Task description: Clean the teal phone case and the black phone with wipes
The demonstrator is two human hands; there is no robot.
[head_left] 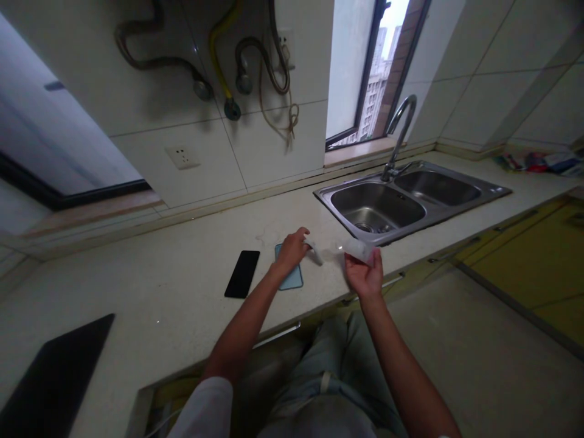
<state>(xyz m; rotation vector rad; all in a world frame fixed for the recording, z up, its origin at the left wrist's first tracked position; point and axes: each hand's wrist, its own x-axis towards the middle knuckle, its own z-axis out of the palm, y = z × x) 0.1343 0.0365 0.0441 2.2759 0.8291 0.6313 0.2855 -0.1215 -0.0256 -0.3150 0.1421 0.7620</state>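
Here, a small white piece (314, 250) is pinched by the left hand (292, 249) over the blue phone case (289, 277); clear wrapping (358, 248), held in the right hand (365, 274), lies just to its right.

1. Beyond the left hand (292, 248) fingertips the countertop (182, 292) runs bare up to the tiled wall (228, 152)
2. Under the left palm lies a blue phone case (292, 278); just outboard of the fingers lies a black phone (242, 274)
3. Past the right hand (364, 274) fingertips the sink (378, 210) rim and faucet (400, 131) block the way
4. Between both hands' fingers a thin clear film (337, 248) spans the gap
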